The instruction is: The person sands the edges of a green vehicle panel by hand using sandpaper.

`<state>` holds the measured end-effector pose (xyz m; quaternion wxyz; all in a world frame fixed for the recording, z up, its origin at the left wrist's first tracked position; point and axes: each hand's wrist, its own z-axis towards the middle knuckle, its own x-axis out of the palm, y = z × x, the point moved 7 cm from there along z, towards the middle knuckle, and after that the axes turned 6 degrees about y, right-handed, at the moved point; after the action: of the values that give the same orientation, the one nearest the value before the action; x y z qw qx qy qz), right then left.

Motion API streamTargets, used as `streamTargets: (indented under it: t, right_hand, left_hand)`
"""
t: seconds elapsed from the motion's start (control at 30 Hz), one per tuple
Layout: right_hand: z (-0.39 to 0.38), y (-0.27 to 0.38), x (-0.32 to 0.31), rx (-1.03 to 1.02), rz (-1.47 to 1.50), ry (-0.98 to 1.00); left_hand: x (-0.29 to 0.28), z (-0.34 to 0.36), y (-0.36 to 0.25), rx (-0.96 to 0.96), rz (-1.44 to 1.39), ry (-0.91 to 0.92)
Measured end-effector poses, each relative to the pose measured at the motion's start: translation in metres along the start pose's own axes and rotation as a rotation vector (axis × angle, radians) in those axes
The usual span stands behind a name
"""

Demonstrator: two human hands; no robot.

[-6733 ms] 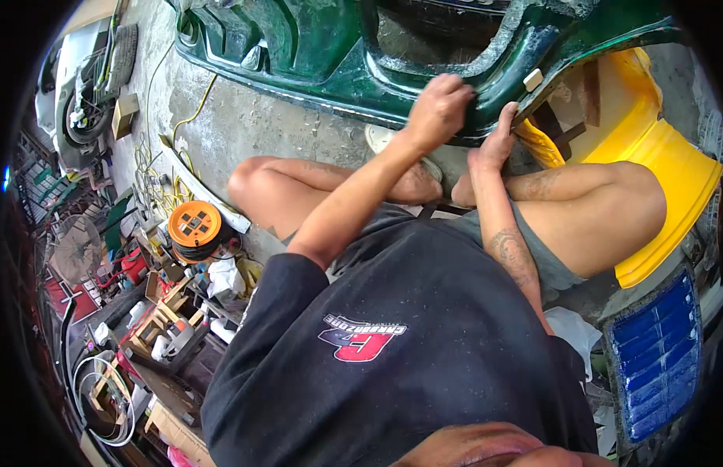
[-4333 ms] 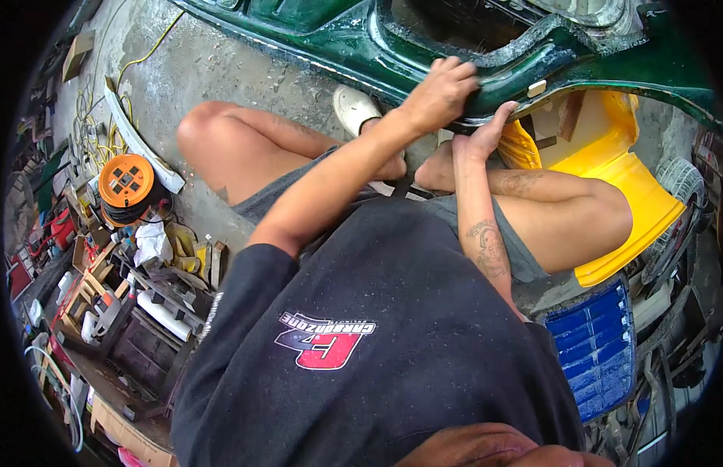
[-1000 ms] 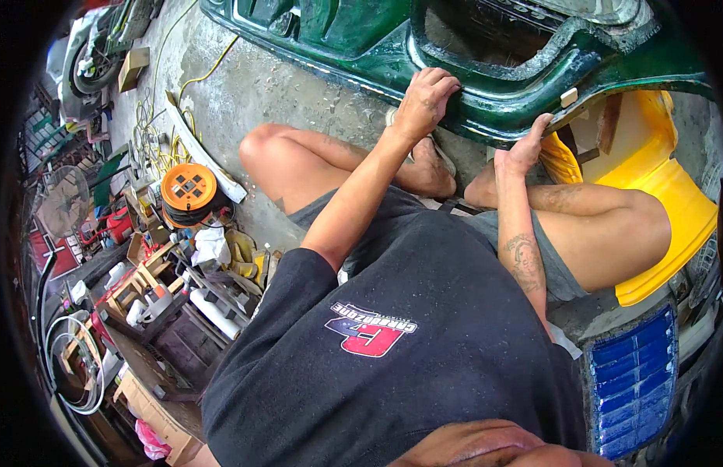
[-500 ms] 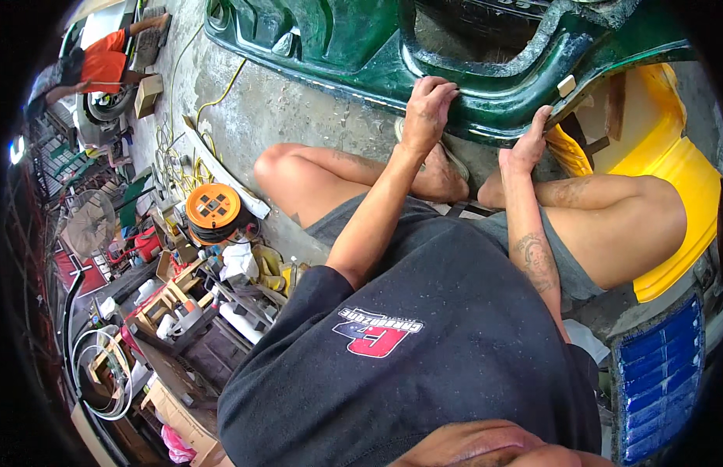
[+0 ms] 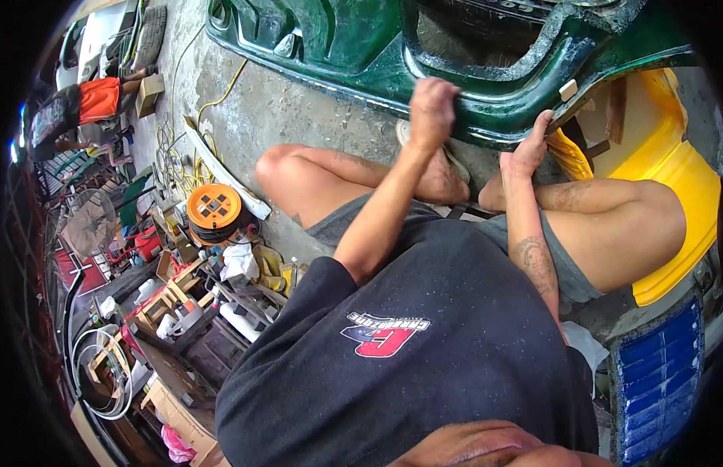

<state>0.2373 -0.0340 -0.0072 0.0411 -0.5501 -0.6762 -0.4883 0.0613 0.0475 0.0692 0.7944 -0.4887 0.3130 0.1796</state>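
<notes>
A large glossy green molded vehicle panel with an opening in it spans the top of the view. My left hand is closed in a fist at the panel's near edge, slightly smeared by motion; what its fingers pinch, if anything, is hidden. My right hand grips the curved lower corner of the panel, thumb up against the rim and fingers out of sight beneath. A small cream block rests on the panel near that thumb.
A yellow molded panel lies by my right knee, with a blue slatted panel nearer. At left are an orange cable reel, a yellow cord and cluttered tools. A person in orange shorts bends over at far left.
My left hand has turned and curled tighter, shifting slightly at the panel's edge. My right hand keeps its grip. The person at far left has moved and leans lower.
</notes>
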Motion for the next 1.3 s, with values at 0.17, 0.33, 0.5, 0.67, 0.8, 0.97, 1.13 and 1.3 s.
streamTargets:
  t: [0.17, 0.33, 0.5, 0.67, 0.8, 0.97, 1.13, 1.3]
  right_hand:
    - [0.004, 0.0, -0.011, 0.036, -0.024, -0.059]
    - [0.007, -0.005, -0.007, 0.045, -0.006, -0.052]
    - [0.005, 0.002, -0.009, -0.018, -0.031, 0.009]
    - [0.002, 0.001, -0.008, 0.029, -0.063, -0.037]
    - [0.005, 0.006, -0.004, 0.036, -0.059, -0.028]
    - [0.003, 0.0, -0.007, -0.008, -0.037, -0.021]
    - [0.001, 0.003, -0.005, -0.019, -0.072, -0.05]
    - [0.006, 0.001, -0.01, -0.008, -0.064, -0.046]
  left_hand:
    - [0.002, 0.004, -0.007, 0.085, -0.05, 0.077]
    - [0.001, -0.007, 0.0, -0.001, -0.027, -0.056]
    - [-0.007, 0.004, 0.01, 0.068, 0.024, 0.015]
    - [0.008, -0.005, -0.015, 0.023, -0.089, -0.055]
    - [-0.003, 0.008, 0.013, 0.099, -0.028, 0.09]
    - [0.003, -0.005, 0.006, 0.024, -0.031, -0.056]
    - [-0.014, 0.007, 0.025, 0.075, -0.013, 0.013]
    - [0.005, -0.007, -0.002, 0.056, -0.082, -0.022]
